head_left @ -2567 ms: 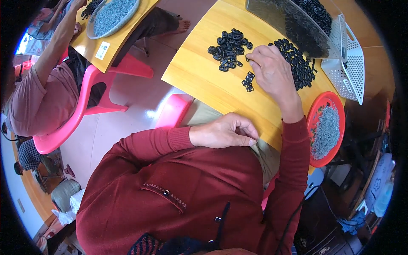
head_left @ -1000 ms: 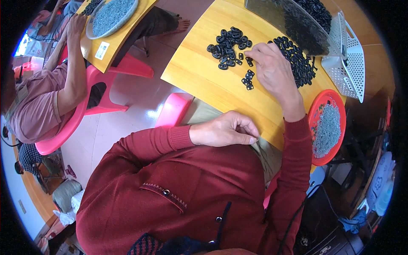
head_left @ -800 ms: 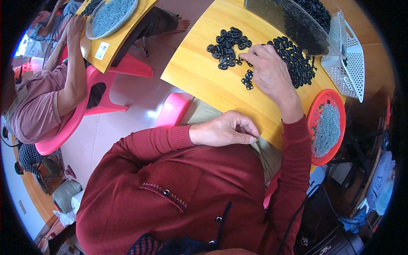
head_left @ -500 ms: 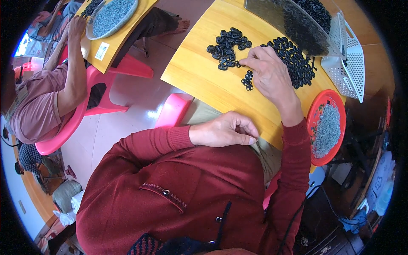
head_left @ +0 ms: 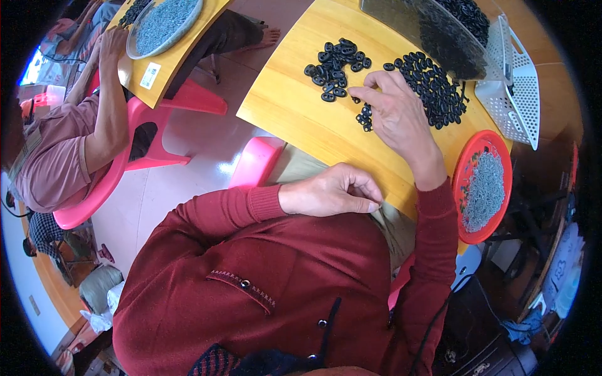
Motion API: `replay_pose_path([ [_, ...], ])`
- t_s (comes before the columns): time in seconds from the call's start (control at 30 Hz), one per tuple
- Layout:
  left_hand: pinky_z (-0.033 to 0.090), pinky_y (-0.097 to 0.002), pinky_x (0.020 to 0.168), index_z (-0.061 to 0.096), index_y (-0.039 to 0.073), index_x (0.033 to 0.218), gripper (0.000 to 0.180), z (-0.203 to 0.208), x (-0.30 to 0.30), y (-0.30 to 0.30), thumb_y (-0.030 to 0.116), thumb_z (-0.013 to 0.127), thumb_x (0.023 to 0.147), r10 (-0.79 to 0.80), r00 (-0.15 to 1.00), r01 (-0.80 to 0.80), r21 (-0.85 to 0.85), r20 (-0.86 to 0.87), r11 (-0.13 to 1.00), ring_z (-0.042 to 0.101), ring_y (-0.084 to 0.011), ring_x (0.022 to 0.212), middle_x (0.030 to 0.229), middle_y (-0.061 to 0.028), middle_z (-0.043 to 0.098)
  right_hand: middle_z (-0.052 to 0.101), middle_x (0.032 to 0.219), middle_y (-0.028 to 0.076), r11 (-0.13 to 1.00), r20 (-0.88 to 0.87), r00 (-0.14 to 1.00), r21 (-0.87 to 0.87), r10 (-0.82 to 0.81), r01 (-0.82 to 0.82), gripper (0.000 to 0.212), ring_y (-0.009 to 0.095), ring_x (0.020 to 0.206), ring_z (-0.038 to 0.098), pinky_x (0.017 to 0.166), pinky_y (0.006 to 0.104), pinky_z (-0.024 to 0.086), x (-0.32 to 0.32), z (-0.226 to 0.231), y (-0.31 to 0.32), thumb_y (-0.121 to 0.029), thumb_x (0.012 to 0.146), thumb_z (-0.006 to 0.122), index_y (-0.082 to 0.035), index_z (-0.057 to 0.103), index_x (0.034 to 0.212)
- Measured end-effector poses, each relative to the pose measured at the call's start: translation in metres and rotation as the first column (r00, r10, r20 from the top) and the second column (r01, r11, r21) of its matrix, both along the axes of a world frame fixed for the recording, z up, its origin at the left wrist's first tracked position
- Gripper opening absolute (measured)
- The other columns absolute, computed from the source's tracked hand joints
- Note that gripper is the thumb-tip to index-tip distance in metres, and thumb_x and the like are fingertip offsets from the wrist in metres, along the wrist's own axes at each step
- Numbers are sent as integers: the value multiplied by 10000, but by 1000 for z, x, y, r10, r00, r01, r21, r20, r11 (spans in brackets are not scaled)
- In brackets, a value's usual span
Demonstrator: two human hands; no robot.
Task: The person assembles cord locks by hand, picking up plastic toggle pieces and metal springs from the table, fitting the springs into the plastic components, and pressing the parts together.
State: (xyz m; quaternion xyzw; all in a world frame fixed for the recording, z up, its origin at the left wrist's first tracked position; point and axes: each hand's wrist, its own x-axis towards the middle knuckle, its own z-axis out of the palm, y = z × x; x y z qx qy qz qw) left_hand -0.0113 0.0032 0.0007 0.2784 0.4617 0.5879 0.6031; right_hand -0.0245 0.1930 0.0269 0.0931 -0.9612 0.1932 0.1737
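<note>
My right hand (head_left: 401,116) reaches palm down over the yellow table, thumb and index finger apart. By the thumb tip lies a small black piece (head_left: 355,99), apparently touched by it. Just below, partly under the hand, is a little cluster of small black pieces with holes (head_left: 364,118). Loose black oval pieces with two holes (head_left: 335,66) form one group beyond the hand to the left; a larger group of black oval pieces (head_left: 433,88) spreads to its right. My left hand (head_left: 335,191) rests on my lap at the table's near edge, fingers loosely curled, thumb apart, nothing seen in it.
A red bowl of silvery screws or pins (head_left: 483,194) stands right. Behind the pieces are a clear bin of black parts (head_left: 439,37) and a white perforated basket (head_left: 523,94). A co-worker (head_left: 81,138) sits left, at another table (head_left: 150,91) with a tub of metal parts (head_left: 164,28).
My right hand has shifted slightly toward me. The small black piece by its thumb has moved a little nearer the small cluster. My left hand stays in place.
</note>
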Motion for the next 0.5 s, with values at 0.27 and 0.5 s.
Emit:
replay_pose_path([
  [0.27, 494, -252, 849, 633, 2, 1055, 167, 1, -1, -1, 81, 638, 907, -29, 1000, 29, -18, -3, 999, 604, -102, 941, 997, -48, 656, 573, 951, 50, 1000, -8, 1000, 28, 5, -5, 285, 238, 935, 546, 830, 358, 473, 2, -2, -3, 9, 734, 559, -95, 714, 950],
  [0.5, 495, -253, 854, 630, -3, 1055, 165, 0, 0, -1, 71, 635, 907, -30, 1000, 30, -17, 4, 999, 604, -104, 946, 1001, -53, 656, 590, 897, 52, 1000, -5, 1000, -6, 12, -12, 247, 239, 906, 555, 815, 346, 478, 5, 0, -2, 11, 735, 564, -72, 704, 922],
])
